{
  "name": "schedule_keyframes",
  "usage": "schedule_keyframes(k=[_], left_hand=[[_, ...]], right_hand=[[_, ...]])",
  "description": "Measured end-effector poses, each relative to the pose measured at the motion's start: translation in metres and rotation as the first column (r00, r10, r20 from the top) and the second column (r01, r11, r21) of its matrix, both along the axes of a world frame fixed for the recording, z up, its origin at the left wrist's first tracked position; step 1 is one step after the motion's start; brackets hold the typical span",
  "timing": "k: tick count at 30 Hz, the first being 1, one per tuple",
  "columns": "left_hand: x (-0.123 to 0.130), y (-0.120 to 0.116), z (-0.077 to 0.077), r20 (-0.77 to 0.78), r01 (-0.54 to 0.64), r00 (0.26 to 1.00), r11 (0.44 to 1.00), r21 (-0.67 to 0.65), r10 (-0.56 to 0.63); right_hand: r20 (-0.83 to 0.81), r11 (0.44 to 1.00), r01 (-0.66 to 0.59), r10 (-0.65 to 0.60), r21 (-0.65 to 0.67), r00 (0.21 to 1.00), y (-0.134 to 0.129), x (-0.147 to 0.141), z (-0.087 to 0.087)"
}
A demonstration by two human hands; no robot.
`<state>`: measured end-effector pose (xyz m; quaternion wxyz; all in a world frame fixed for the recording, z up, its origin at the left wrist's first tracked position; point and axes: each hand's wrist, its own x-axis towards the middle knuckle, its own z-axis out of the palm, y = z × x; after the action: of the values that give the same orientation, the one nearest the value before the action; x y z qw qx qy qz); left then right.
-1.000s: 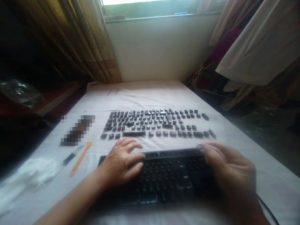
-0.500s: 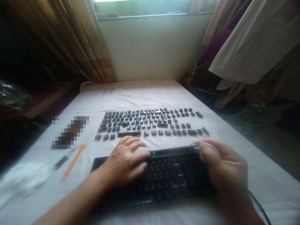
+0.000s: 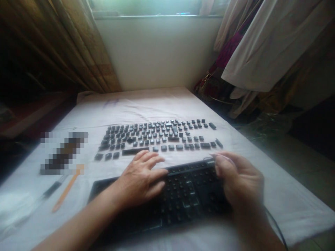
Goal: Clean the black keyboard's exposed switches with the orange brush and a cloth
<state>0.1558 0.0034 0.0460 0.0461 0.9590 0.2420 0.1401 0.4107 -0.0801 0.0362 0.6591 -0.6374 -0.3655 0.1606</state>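
Observation:
A black keyboard (image 3: 195,177) with its keycaps off lies slightly askew before me, bare key posts showing. My left hand (image 3: 143,174) rests on its left part with fingers spread, hiding some of it. Over the upper right corner, my right hand (image 3: 238,174) is closed in a pinch. A thin, pale tip pokes out from between thumb and forefinger; what it belongs to is too blurred to make out. Behind the keyboard, loose black keycaps (image 3: 154,134) lie in rows, with the long space bar (image 3: 134,151) just beyond my left fingertips.
To the left lie an orange-handled tool (image 3: 66,190), a slim dark-handled tool (image 3: 52,189), a pixelated object (image 3: 64,153) and a whitish crumpled heap (image 3: 15,209). The keyboard's cable (image 3: 276,225) runs off at right. Clothes (image 3: 251,48) hang beyond the right edge of the cloth-covered surface.
The view has turned a little to the right, so the keycaps and keyboard appear shifted left. Both hands keep nearly the same pose over the keyboard.

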Motion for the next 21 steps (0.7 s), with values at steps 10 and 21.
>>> schedule_keyframes(k=[10,21], left_hand=[[0.013,0.003,0.002,-0.058,0.012,0.998,1.000,-0.028,-0.013],[0.027,0.004,0.005,-0.057,0.047,0.997,0.999,-0.015,-0.048]], right_hand=[[-0.249,0.988,-0.027,0.065,0.152,0.966,0.005,0.001,-0.002],[-0.241,0.991,-0.045,0.075,0.126,0.968,0.004,0.002,-0.003]])
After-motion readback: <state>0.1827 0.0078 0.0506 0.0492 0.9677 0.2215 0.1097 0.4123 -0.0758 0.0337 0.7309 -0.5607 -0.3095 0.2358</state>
